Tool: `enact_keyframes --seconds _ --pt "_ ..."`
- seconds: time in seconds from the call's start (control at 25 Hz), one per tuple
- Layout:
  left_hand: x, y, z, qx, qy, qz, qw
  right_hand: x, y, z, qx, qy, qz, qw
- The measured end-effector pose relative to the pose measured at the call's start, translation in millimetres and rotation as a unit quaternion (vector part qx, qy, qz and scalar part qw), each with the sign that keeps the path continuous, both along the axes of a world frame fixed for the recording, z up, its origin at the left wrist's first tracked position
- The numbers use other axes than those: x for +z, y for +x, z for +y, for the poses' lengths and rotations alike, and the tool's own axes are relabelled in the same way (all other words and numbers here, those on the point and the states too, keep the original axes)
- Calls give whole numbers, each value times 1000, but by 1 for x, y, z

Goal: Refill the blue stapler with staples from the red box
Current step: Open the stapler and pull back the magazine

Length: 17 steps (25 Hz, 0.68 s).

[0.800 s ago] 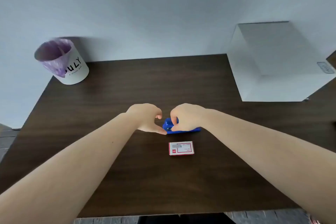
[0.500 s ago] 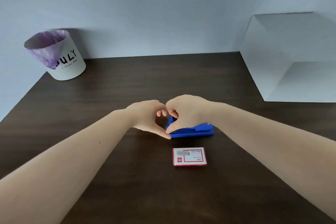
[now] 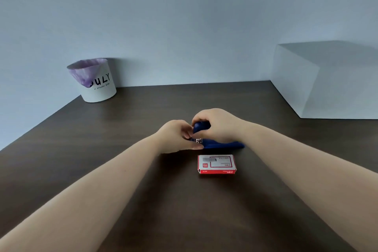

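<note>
Your right hand [image 3: 218, 125] has its fingers curled over the raised blue top of the stapler [image 3: 222, 145], closed on it, while your left hand [image 3: 176, 136] pinches in at the front end, thumb lying along the base beside a small bright metal part; whether those left fingers truly grip anything, I cannot tell. Just nearer you than both sets of fingers lies the red box [image 3: 216, 164], flat, shut and untouched. If you lever the top with the base held only lightly, the smooth plastic body may skid on the dark, faintly grained table [image 3: 204, 221], or the sprung top may snap back onto your left fingertips. The stapler looks glossy, rounded and hard; the box is thin printed card with crisp edges.
</note>
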State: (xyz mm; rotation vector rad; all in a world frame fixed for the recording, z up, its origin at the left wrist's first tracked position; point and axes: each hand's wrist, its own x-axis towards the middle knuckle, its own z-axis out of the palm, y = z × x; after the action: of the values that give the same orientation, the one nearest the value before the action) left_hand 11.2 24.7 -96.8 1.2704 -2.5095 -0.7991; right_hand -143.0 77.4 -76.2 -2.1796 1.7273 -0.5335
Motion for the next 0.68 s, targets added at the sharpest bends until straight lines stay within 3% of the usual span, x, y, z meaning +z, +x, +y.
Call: enact_keyframes --seconds 0.36,0.44,0.52,0.56,0.6,0.68 --pt "1 -1 -3 -2 2 -14 1000 -7 2 -1 -7 -11 40 999" --pt "0 0 -4 -13 -18 -30 999 -2 -1 2 -2 -24 15 1000" --pt "-1 4 -9 -21 -29 -33 999 7 -10 8 -30 -74 -87 993" --pt "-2 7 -11 -26 -31 -30 999 9 -17 14 -55 -98 -181 977" --pt "-3 9 -12 -31 -34 -28 999 9 -24 21 -73 -111 -306 943" --pt "-3 11 -12 -46 -44 -40 997 5 -37 38 -83 -101 -561 818"
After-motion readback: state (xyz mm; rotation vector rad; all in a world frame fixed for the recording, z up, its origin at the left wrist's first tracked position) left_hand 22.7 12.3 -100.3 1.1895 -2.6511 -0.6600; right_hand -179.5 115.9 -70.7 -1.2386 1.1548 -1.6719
